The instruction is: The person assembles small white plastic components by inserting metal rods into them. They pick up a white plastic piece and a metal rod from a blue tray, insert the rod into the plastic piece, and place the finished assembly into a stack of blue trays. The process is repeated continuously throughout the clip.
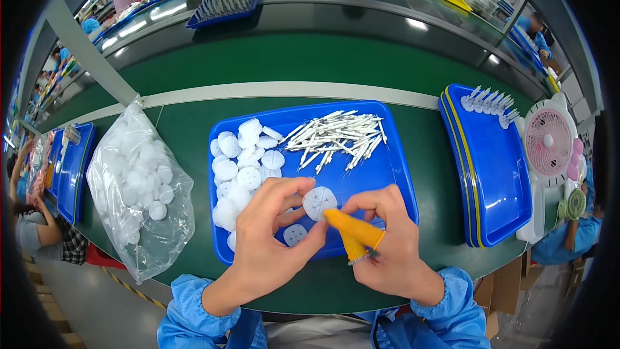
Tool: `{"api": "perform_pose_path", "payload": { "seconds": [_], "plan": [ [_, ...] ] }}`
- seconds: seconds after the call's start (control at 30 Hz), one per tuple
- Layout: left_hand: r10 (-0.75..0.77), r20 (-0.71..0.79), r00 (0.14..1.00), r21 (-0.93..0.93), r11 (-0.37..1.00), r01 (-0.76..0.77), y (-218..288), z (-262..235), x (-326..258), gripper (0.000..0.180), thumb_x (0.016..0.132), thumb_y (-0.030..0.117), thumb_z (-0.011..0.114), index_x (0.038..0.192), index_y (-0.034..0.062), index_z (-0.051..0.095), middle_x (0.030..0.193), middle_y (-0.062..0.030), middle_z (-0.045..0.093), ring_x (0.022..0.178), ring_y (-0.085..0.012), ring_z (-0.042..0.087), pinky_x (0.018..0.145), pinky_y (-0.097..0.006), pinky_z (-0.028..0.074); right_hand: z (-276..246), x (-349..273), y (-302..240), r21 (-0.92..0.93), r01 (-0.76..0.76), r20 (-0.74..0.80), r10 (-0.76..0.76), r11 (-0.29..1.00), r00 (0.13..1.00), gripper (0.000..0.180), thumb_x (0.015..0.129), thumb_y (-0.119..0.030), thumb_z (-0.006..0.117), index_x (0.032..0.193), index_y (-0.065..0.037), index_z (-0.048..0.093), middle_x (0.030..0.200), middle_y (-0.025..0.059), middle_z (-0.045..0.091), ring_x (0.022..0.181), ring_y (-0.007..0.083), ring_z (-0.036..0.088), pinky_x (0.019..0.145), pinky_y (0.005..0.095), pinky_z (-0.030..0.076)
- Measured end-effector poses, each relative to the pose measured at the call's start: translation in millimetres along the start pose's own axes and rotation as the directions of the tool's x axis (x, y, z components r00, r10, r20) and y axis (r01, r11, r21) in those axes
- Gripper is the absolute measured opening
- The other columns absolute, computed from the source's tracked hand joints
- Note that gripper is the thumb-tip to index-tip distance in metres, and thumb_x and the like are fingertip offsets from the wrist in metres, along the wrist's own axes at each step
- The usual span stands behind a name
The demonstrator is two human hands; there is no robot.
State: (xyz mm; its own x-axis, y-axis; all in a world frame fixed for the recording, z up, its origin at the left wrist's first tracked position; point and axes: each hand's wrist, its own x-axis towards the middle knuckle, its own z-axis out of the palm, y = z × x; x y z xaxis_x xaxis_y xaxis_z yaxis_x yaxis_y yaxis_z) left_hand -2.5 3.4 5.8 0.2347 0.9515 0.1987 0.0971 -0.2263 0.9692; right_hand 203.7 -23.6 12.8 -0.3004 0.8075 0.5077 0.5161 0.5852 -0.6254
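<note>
A round white plastic disc (320, 203) with thin lines across its face is held up over the blue tray (402, 203). My left hand (274, 229) pinches its left and lower edge between thumb and fingers. My right hand (381, 239) wears yellow finger covers and is closed at the disc's right edge, a covered fingertip pressed against it. Anything small between those right fingers is hidden. Beneath my left hand a similar disc (295, 235) with small holes lies in the tray. More white discs (248, 178) are heaped along its left side, and thin white sticks with dark wire-like ends (339, 136) lie at its far side.
To the left rests a clear plastic bag (142, 174) of white discs. Stacked blue and yellow trays (494, 181) stand at right, the top one holding several upright white pieces (489, 102), beside a pink-and-white fan (547, 136). A conveyor belt (290, 52) crosses behind; people work beyond it.
</note>
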Motion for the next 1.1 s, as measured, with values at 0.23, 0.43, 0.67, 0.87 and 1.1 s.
{"api": "perform_pose_path", "payload": {
  "seconds": [0.23,0.43,0.67,0.87,1.1],
  "plan": [
    [0.005,-0.001,1.0,-0.029,1.0,-0.005,-1.0,1.4,0.4,0.052,0.084,-0.009,0.08,0.133,0.0002,0.063,0.126,-0.0117,0.063,0.115,-0.024,0.074,0.096,-0.037,0.066,-2.3,1.0,3.6,-0.073,-0.006,0.008,0.007,0.997,1.0,0.053,0.054,0.007,0.068,0.106,0.002,0.081,0.12,0.0128,0.065,0.09,0.0307,0.052,0.07,0.0368,0.047],
    [0.049,0.047,0.998,0.053,0.997,-0.052,-1.3,0.2,0.4,0.056,0.082,-0.01,0.08,0.134,-0.0007,0.061,0.123,-0.0121,0.063,0.116,-0.0236,0.073,0.097,-0.036,0.064,-4.3,-0.5,2.9,-0.046,-0.024,0.003,0.024,0.999,1.0,0.06,0.055,0.008,0.067,0.113,0.002,0.08,0.118,0.0119,0.064,0.091,0.031,0.052,0.07,0.0372,0.047],
    [0.064,0.133,0.989,0.113,0.99,-0.079,-1.2,0.5,-2.0,0.061,0.081,-0.012,0.081,0.137,0.0003,0.06,0.128,-0.012,0.061,0.119,-0.0224,0.071,0.1,-0.037,0.062,-4.2,2.7,-0.5,-0.045,-0.028,0.031,0.029,0.999,0.999,0.061,0.058,0.008,0.067,0.116,0.0,0.08,0.121,0.0124,0.062,0.094,0.0313,0.051,0.075,0.0395,0.046],
    [0.018,0.149,0.989,0.166,0.985,-0.043,5.7,1.1,-1.8,0.06,0.08,-0.008,0.083,0.135,0.0006,0.061,0.127,-0.0124,0.063,0.117,-0.0209,0.072,0.101,-0.037,0.062,-3.4,6.2,-3.9,-0.059,-0.055,0.067,0.059,0.997,0.996,0.056,0.062,0.011,0.066,0.115,0.0,0.081,0.122,0.0121,0.061,0.095,0.0316,0.051,0.077,0.0401,0.046],
    [0.03,0.143,0.989,0.139,0.989,-0.05,4.7,1.6,-1.0,0.059,0.08,-0.008,0.082,0.135,0.0006,0.062,0.126,-0.012,0.063,0.117,-0.0204,0.072,0.099,-0.036,0.063,-5.7,4.2,2.9,-0.087,-0.086,0.029,0.089,0.992,0.996,0.053,0.062,0.012,0.065,0.112,0.001,0.081,0.117,0.011,0.062,0.095,0.0314,0.051,0.076,0.0384,0.047]
  ]
}}
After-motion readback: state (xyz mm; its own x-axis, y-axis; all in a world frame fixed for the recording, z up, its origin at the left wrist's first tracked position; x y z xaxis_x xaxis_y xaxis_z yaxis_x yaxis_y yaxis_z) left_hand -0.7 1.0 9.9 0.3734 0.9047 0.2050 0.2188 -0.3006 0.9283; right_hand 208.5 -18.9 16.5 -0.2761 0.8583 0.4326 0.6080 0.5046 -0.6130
